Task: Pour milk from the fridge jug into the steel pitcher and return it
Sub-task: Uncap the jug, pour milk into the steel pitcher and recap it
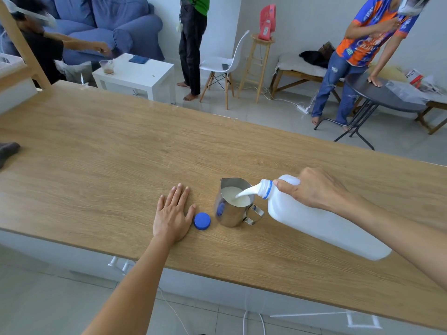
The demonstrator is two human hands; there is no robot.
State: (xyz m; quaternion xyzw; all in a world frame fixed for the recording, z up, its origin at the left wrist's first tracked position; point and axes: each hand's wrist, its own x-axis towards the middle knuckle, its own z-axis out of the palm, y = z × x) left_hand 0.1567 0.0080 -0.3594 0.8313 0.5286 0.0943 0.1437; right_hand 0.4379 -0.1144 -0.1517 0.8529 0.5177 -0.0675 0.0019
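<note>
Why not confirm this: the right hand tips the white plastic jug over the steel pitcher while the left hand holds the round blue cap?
Not quite. In the head view the left hand lies flat on the wooden counter; the round blue cap sits beside it, unheld. The right hand does tip the white plastic jug over the steel pitcher.

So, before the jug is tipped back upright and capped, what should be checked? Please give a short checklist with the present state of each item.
1. Right hand holds the milk jug firmly at its handle: ok.
2. Stream lands inside the steel pitcher: ok.
3. Milk level is below the pitcher rim: ok.
4. Blue cap is within reach, beside the left hand: ok.
5. Left hand steadies the pitcher: not ok, it lies flat on the counter.
6. Milk remaining in the jug: cannot tell.
</note>
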